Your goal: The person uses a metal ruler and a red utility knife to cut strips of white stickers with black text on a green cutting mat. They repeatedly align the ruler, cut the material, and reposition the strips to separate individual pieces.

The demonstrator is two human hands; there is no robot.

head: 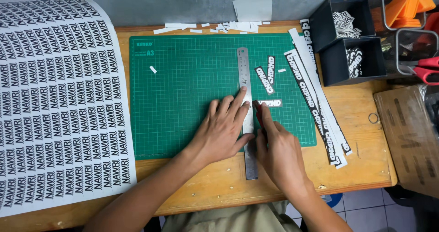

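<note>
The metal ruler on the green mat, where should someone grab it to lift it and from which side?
Probably by the near end of the metal ruler, which juts past the cutting mat onto the bare wooden table. Come from the table's front edge, fingers across its narrow width. The left hand presses its middle, and the right hand crowds its right edge.

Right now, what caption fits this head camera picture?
Left hand presses a ruler on a green mat while right hand holds a cutter.

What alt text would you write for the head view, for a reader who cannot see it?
A person's left hand presses a long steel ruler flat on a green gridded cutting mat, while the right hand holds a red-tipped cutter against the ruler's edge beside a small black printed sticker. A large white sheet of printed stickers lies to the left.
</note>
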